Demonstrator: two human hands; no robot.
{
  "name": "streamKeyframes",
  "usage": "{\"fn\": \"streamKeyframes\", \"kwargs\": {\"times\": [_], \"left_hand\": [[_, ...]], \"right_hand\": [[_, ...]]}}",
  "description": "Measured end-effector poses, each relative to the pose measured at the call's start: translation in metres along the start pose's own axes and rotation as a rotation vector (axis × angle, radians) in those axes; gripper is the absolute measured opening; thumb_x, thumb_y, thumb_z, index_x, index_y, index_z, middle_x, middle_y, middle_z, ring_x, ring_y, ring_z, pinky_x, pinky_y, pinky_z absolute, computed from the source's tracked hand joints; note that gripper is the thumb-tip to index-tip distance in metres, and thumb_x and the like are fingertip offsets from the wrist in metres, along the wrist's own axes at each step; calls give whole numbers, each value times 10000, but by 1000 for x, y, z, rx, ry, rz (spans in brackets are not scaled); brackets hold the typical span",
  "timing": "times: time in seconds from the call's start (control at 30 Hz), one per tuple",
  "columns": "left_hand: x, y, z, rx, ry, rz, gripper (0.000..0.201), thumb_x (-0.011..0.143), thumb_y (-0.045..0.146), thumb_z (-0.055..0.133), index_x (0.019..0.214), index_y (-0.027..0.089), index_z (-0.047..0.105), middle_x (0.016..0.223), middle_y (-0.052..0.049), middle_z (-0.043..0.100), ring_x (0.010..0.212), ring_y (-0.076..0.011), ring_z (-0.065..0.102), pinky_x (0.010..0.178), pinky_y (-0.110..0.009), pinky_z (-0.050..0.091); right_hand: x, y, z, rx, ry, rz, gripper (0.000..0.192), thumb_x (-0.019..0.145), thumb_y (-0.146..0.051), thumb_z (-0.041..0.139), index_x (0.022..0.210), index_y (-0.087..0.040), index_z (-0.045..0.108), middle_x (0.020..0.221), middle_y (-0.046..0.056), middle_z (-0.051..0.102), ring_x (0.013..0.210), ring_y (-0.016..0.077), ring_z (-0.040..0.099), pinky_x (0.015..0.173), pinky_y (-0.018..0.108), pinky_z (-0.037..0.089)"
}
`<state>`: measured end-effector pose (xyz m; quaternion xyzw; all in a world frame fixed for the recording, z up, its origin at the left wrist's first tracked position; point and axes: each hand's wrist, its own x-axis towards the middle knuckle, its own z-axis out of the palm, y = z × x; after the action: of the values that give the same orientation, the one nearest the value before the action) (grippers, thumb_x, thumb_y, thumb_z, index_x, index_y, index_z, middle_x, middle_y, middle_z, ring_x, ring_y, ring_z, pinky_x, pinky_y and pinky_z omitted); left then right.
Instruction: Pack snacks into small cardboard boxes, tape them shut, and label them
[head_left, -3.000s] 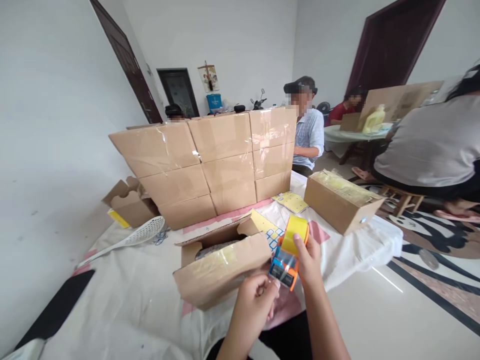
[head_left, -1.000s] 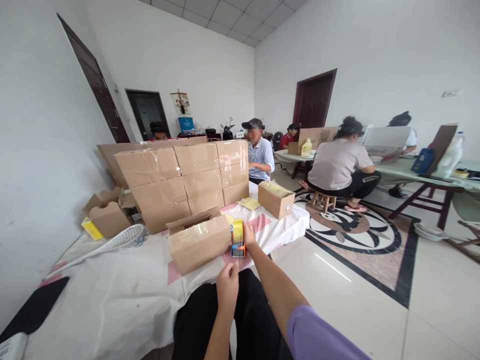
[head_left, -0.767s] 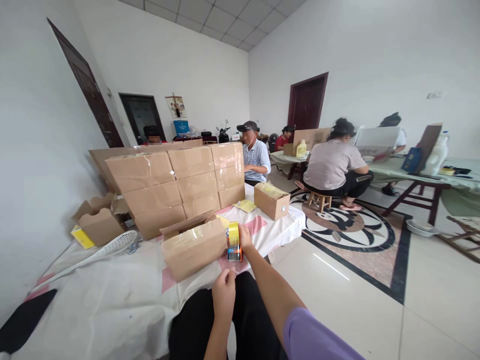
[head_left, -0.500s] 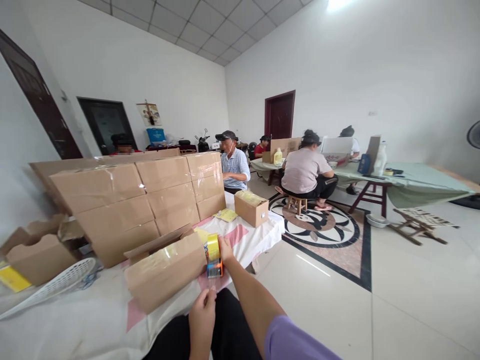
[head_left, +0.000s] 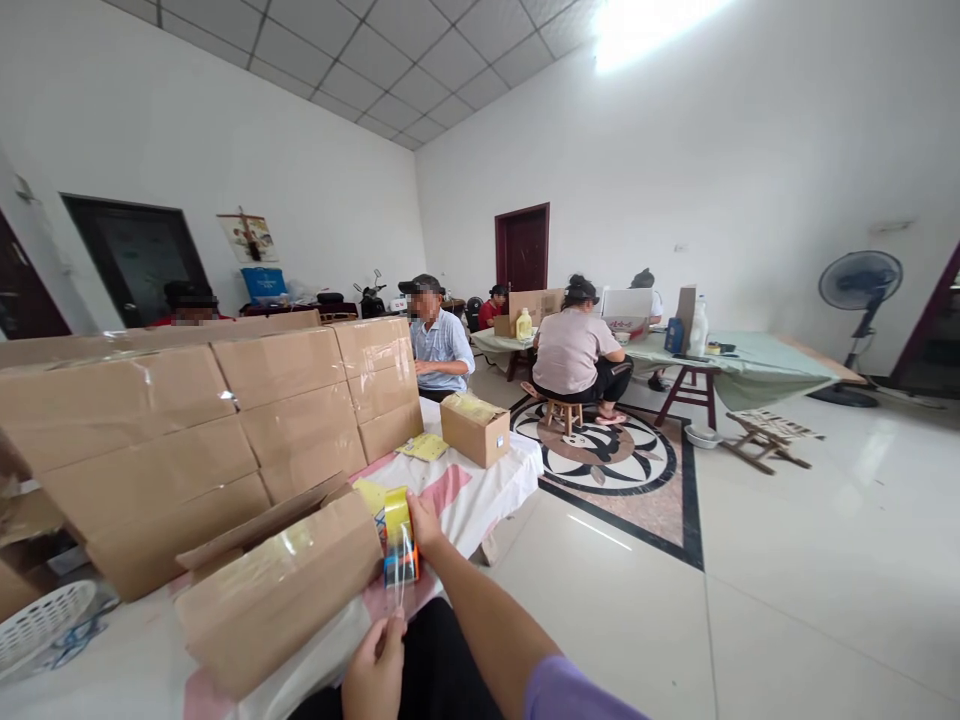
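My right hand (head_left: 427, 530) is closed around the side of a roll of clear tape (head_left: 396, 510), yellow at the top, with orange and blue print beneath. A see-through strip runs down from it to my left hand (head_left: 375, 660), whose thumb and fingers pinch its end above my lap. Just left of both hands lies a brown cardboard box (head_left: 285, 585), its flap raised along the far side and shiny tape on its near face. Part of a yellow printed packet (head_left: 369, 494) shows behind the roll.
Stacked taped cartons (head_left: 292, 405) form a wall behind the box. A smaller carton (head_left: 476, 430) and a yellow packet (head_left: 424, 446) sit toward the cloth-covered table's (head_left: 517, 470) right end. A white basket (head_left: 45, 625) lies far left. Several people sit beyond; a fan (head_left: 861, 300) stands right.
The view has turned right, so the surroundings shift left and the fan shows fully. My left hand remains below the roll, and the clear strip between the hands looks longer.
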<state>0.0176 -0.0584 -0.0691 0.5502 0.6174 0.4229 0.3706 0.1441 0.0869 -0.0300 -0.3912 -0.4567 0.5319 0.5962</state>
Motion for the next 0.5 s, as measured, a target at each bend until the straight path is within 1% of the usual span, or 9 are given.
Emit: {"fn": "streamKeyframes", "kwargs": {"times": [0.03,0.1,0.17,0.23,0.33,0.5], "left_hand": [[0,0,0,-13,-9,-8,569,691,798,519,652,244,644,505,-20,560,552,-256,564,538,-351,463],[0,0,2,-46,-36,-17,604,678,826,517,660,237,648,488,-11,536,534,-243,545,532,-344,454],[-1,1,3,-74,-65,-18,640,669,854,507,660,229,647,480,-3,518,521,-227,528,519,-333,436],[-1,3,5,-88,-91,-14,660,669,868,504,660,223,643,479,5,508,511,-212,513,507,-320,413],[-3,8,10,-98,-121,-3,663,669,869,516,646,217,632,473,11,500,501,-197,499,502,-306,393],[-4,16,23,-137,-163,36,709,636,911,495,580,211,594,464,8,481,475,-180,476,489,-301,378]], "right_hand": [[1,0,0,12,-4,14,687,814,-827,475,924,-183,688,777,69,677,865,257,677,762,376,530],[4,-2,-1,30,-36,56,653,757,-796,598,894,-164,689,746,59,681,801,245,689,751,377,536],[7,-4,-4,30,-84,105,579,662,-695,770,856,-155,690,726,43,686,742,223,686,755,370,536],[9,-5,-7,24,-108,141,522,597,-589,863,832,-158,686,723,30,694,703,203,677,754,360,532],[9,-4,-9,29,-107,166,478,620,-547,861,845,-173,667,722,15,699,689,194,677,739,350,532],[4,-6,-8,63,-122,165,487,717,-617,751,860,-161,653,707,43,701,739,231,700,741,364,542]]}}
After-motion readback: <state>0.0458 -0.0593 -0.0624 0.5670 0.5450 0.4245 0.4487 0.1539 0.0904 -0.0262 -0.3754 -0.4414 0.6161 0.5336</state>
